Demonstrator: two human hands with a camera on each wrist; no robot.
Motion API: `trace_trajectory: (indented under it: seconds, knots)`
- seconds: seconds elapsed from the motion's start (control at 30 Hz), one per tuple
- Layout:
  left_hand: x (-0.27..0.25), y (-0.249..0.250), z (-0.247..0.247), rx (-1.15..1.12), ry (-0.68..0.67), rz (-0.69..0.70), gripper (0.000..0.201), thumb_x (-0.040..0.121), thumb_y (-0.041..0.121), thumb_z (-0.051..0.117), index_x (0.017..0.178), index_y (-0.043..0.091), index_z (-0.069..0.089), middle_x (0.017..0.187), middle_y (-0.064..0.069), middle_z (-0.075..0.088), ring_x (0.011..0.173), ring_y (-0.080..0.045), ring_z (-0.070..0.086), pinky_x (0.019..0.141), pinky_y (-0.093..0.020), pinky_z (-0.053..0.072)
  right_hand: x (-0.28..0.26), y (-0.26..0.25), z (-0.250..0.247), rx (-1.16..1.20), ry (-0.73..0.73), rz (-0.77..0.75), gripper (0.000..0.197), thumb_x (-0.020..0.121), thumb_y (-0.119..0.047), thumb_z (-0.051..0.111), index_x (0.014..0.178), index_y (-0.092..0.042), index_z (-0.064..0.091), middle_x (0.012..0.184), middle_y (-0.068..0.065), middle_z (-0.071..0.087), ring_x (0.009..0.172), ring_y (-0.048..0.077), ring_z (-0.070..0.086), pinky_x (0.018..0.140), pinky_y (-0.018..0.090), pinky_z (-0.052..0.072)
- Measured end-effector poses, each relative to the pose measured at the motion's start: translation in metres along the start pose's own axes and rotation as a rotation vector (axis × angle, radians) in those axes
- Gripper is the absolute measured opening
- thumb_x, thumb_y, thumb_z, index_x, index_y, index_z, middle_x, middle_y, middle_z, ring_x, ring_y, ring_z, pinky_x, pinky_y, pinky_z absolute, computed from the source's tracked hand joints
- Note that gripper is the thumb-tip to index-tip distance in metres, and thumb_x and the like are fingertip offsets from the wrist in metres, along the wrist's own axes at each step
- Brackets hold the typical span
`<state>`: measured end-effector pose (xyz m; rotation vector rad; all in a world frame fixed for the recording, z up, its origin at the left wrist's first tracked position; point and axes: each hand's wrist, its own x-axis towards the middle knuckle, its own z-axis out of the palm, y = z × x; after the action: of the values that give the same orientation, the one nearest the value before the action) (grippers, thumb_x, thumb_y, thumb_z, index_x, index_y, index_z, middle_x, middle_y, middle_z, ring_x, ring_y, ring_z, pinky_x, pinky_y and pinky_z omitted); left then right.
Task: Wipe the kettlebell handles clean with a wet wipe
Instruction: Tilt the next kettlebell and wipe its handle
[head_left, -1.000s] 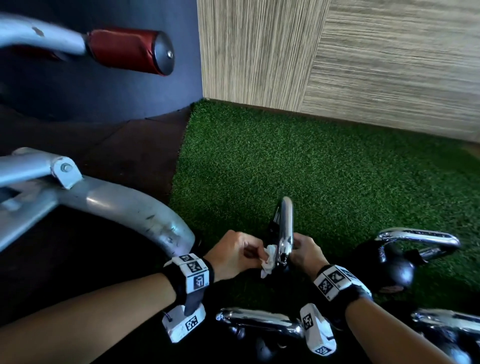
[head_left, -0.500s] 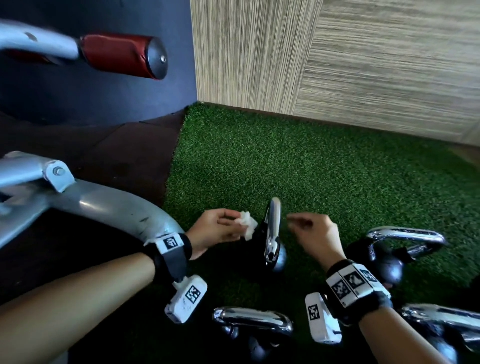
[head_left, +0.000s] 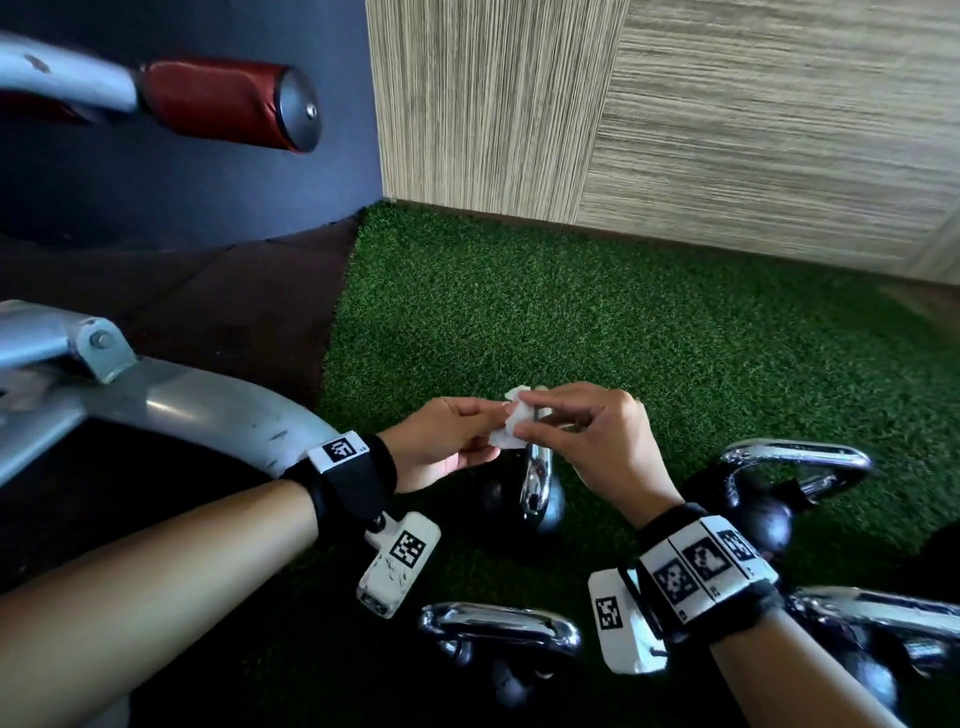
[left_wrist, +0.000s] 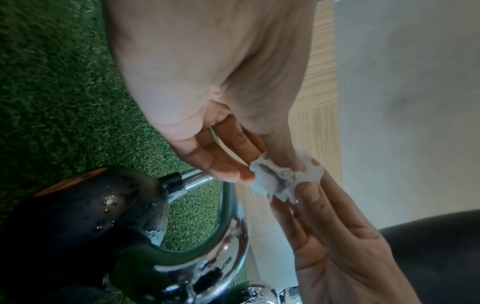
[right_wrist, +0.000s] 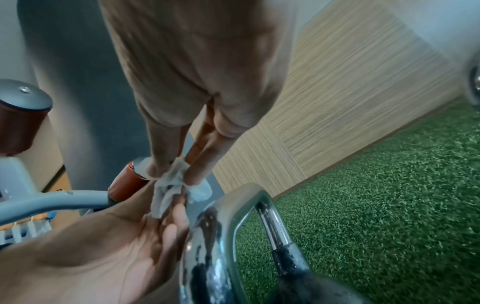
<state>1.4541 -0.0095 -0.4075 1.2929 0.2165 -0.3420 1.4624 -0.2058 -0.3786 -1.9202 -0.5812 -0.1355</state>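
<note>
Wipe (head_left: 511, 428), a small crumpled white wad, sits in the air between both hands just above the kettlebell (head_left: 524, 501). Left hand (head_left: 441, 447) pinches one side of it with thumb and fingertips; right hand (head_left: 597, 441) pinches the other side the same way, so each grip is closed on the wipe and neither touches metal. In the left wrist view the wad (left_wrist: 283, 181) is stretched between the two sets of fingertips, and the right wrist view shows it (right_wrist: 176, 185) hanging over the left palm. The kettlebell stands upright on green turf (head_left: 571, 332), its chrome handle (head_left: 537, 478) edge-on to the head camera, with droplets on the black ball. Three more kettlebells lie nearby: one to the right (head_left: 769, 499), one near the bottom centre (head_left: 498, 644), one at the lower right edge (head_left: 883, 634). A grey machine frame (head_left: 182, 405) curves on the left, with a red padded roller (head_left: 218, 104) above it and a striped wall panel (head_left: 675, 130) behind.
</note>
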Motion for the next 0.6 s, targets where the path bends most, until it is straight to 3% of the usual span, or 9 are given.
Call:
trace_trajectory:
  seconds: [0.1, 0.23, 0.3, 0.37, 0.4, 0.43, 0.5, 0.57, 0.6]
  knots:
    - [-0.003, 0.005, 0.003, 0.132, -0.040, 0.005, 0.021, 0.097, 0.037, 0.065, 0.093, 0.021, 0.077, 0.088, 0.005, 0.073, 0.073, -0.006, 0.060, 0.074, -0.022, 0.052, 0.000, 0.000, -0.001, -0.020, 0.057, 0.015, 0.030, 0.073, -0.015, 0.089, 0.102, -0.016, 0.081, 0.097, -0.007, 0.075, 0.074, -0.003, 0.071, 0.065, 0.009, 0.054]
    - [0.000, 0.014, 0.005, 0.185, -0.107, 0.006, 0.050, 0.099, 0.061, 0.049, 0.100, 0.021, 0.079, 0.097, 0.010, 0.071, 0.085, -0.009, 0.055, 0.082, -0.029, 0.045, 0.003, 0.009, -0.004, -0.025, 0.125, 0.131, 0.022, 0.074, -0.015, 0.089, 0.094, -0.023, 0.083, 0.091, -0.010, 0.078, 0.075, 0.002, 0.074, 0.069, 0.021, 0.060]
    - [0.005, 0.013, 0.004, 0.273, -0.077, 0.034, 0.043, 0.105, 0.050, 0.044, 0.098, 0.025, 0.078, 0.096, 0.009, 0.070, 0.088, -0.012, 0.053, 0.081, -0.031, 0.044, 0.004, 0.017, -0.006, 0.005, 0.130, 0.210, 0.022, 0.074, -0.015, 0.089, 0.093, -0.022, 0.082, 0.087, -0.008, 0.079, 0.073, 0.006, 0.075, 0.069, 0.024, 0.060]
    - [0.013, 0.005, 0.000, 0.469, 0.010, 0.101, 0.022, 0.106, 0.021, 0.049, 0.104, 0.025, 0.070, 0.099, 0.002, 0.066, 0.083, -0.013, 0.055, 0.073, -0.031, 0.045, 0.007, 0.026, -0.012, 0.156, 0.159, 0.310, 0.025, 0.075, -0.008, 0.088, 0.097, -0.014, 0.080, 0.087, 0.001, 0.080, 0.074, 0.016, 0.078, 0.075, 0.034, 0.064]
    - [0.019, -0.002, -0.004, 0.595, 0.048, 0.134, 0.025, 0.101, 0.005, 0.051, 0.109, 0.024, 0.066, 0.104, -0.002, 0.064, 0.083, -0.014, 0.056, 0.071, -0.033, 0.048, 0.008, 0.030, -0.016, 0.241, 0.184, 0.361, 0.026, 0.075, -0.005, 0.087, 0.100, -0.009, 0.079, 0.088, 0.007, 0.080, 0.077, 0.022, 0.079, 0.079, 0.039, 0.063]
    - [0.026, -0.011, -0.010, 0.731, 0.035, 0.136, 0.034, 0.094, -0.003, 0.056, 0.117, 0.022, 0.063, 0.113, -0.006, 0.063, 0.090, -0.016, 0.059, 0.077, -0.038, 0.052, 0.010, 0.035, -0.022, 0.310, 0.213, 0.406, 0.028, 0.075, -0.003, 0.086, 0.102, -0.006, 0.078, 0.091, 0.010, 0.080, 0.080, 0.026, 0.079, 0.082, 0.041, 0.062]
    - [0.036, -0.032, -0.017, 1.082, -0.144, 0.090, 0.077, 0.081, 0.001, 0.077, 0.149, 0.011, 0.042, 0.146, -0.013, 0.048, 0.128, -0.021, 0.052, 0.110, -0.039, 0.045, 0.013, 0.045, -0.031, 0.408, 0.269, 0.481, 0.027, 0.075, 0.000, 0.084, 0.101, -0.004, 0.075, 0.095, 0.014, 0.079, 0.083, 0.029, 0.078, 0.082, 0.040, 0.062]
    - [0.044, -0.056, -0.017, 1.351, -0.321, 0.083, 0.133, 0.067, 0.037, 0.091, 0.163, 0.014, 0.002, 0.170, -0.008, 0.010, 0.155, -0.023, 0.018, 0.129, -0.039, 0.018, 0.013, 0.056, -0.033, 0.458, 0.312, 0.529, 0.023, 0.075, 0.003, 0.083, 0.094, -0.007, 0.073, 0.096, 0.016, 0.077, 0.084, 0.029, 0.078, 0.082, 0.039, 0.063]
    - [0.045, -0.070, -0.012, 1.425, -0.363, 0.132, 0.142, 0.063, 0.056, 0.088, 0.163, 0.021, -0.006, 0.171, -0.002, -0.006, 0.158, -0.023, 0.004, 0.130, -0.040, 0.009, 0.013, 0.063, -0.031, 0.467, 0.331, 0.552, 0.022, 0.076, 0.004, 0.082, 0.091, -0.007, 0.072, 0.097, 0.018, 0.076, 0.084, 0.029, 0.077, 0.082, 0.038, 0.063]
